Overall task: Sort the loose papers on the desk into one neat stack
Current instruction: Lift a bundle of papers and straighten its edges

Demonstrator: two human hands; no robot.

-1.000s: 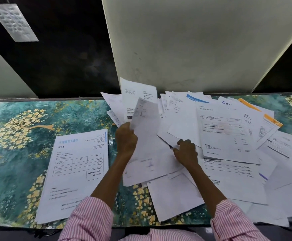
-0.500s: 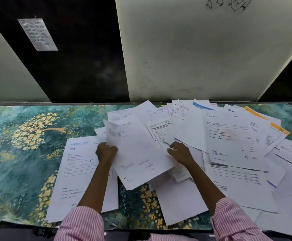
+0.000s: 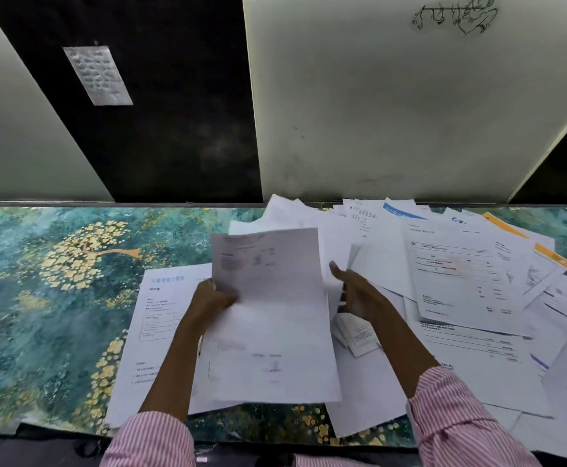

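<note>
My left hand (image 3: pixel 209 303) grips the left edge of a white printed sheet (image 3: pixel 272 315) and holds it raised over a form with a blue heading (image 3: pixel 160 308) that lies flat at the desk's front left. To the right of the sheet, my right hand (image 3: pixel 356 291) hovers with fingers spread and holds nothing. A messy heap of loose papers (image 3: pixel 460 284) covers the right half of the desk, several overlapping at odd angles. Two sheets with orange corners (image 3: pixel 551 257) sit at the heap's far right.
The desk has a green and gold floral cover (image 3: pixel 39 281), bare on the left. A wall of white and black panels (image 3: pixel 376 112) rises right behind the desk. A small folded slip (image 3: pixel 359 335) lies under my right wrist. The front desk edge is near my sleeves.
My left hand has carried the sheet leftward from the heap to above the blue-headed form. My right hand has let go of the heap's papers and opened.
</note>
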